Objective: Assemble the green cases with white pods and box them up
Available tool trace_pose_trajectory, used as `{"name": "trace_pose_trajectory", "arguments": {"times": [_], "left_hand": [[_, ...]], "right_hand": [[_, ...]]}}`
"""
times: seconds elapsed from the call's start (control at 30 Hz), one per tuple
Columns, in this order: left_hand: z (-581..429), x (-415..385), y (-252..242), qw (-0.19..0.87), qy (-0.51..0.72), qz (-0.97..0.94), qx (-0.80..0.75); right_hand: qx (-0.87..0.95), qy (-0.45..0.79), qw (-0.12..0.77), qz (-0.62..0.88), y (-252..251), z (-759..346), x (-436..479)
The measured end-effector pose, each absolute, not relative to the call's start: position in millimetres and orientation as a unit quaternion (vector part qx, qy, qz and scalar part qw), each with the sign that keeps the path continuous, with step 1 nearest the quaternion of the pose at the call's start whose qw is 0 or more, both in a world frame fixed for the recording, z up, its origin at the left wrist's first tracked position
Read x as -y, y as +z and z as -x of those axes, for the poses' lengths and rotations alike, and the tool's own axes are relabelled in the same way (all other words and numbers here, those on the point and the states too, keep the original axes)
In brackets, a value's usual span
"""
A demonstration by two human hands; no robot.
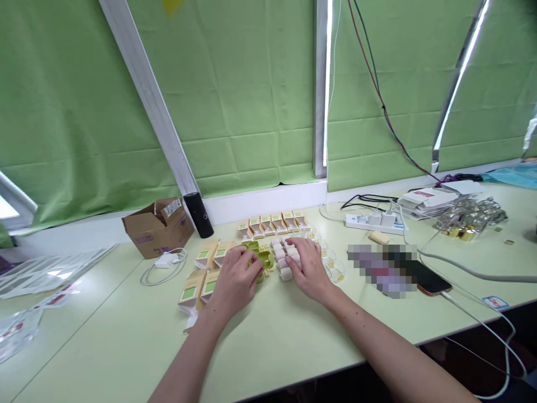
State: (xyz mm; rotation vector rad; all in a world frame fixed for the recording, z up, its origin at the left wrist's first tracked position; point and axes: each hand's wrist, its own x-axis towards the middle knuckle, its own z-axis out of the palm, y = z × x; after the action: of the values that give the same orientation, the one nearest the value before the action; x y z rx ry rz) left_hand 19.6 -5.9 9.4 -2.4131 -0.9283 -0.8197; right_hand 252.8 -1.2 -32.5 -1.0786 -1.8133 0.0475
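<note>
My left hand (pixel 237 274) is closed, thumb and fingertips pinched together at the edge of a group of olive-green plastic pieces (pixel 265 259). The fingers partly cover these pieces. To the right, my right hand (pixel 309 270) rests over rows of small whitish-pink rounded blocks (pixel 286 273), its thumb and fingers bent but apart. Some blocks are hidden beneath it. Clear plastic parts with yellow bits (pixel 335 270) lie just right of that hand. Left of my left hand are several open cream cartons (pixel 191 291) with green labels.
More small cartons (pixel 277 222) line up behind. A brown cardboard box (pixel 161 226), a black cylinder (pixel 198 215) and a white charger (pixel 166 260) stand left. Rightward are a power strip (pixel 373 224), a phone (pixel 428 277), loose cables and bagged gold-coloured parts (pixel 465 221).
</note>
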Motion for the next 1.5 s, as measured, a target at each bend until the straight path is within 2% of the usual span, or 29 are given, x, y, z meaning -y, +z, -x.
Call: {"name": "trace_pose_trajectory", "arguments": {"times": [0.27, 0.73, 1.23, 1.5], "left_hand": [[-34, -8, 11, 0.257, -0.328, 0.838, 0.352], [-53, -2, -15, 0.223, -0.381, 0.837, 0.322], [-51, 4, -19, 0.231, -0.414, 0.822, 0.316], [-49, 2, -25, 0.179, -0.430, 0.820, 0.333]], "right_hand": [[0.763, 0.015, 0.493, 0.418, -39, -239, 3], [0.767, 0.011, 0.479, 0.428, -46, -240, -2], [0.768, 0.020, 0.475, 0.428, -47, -243, 0], [0.764, 0.024, 0.475, 0.436, -49, -244, -2]]}}
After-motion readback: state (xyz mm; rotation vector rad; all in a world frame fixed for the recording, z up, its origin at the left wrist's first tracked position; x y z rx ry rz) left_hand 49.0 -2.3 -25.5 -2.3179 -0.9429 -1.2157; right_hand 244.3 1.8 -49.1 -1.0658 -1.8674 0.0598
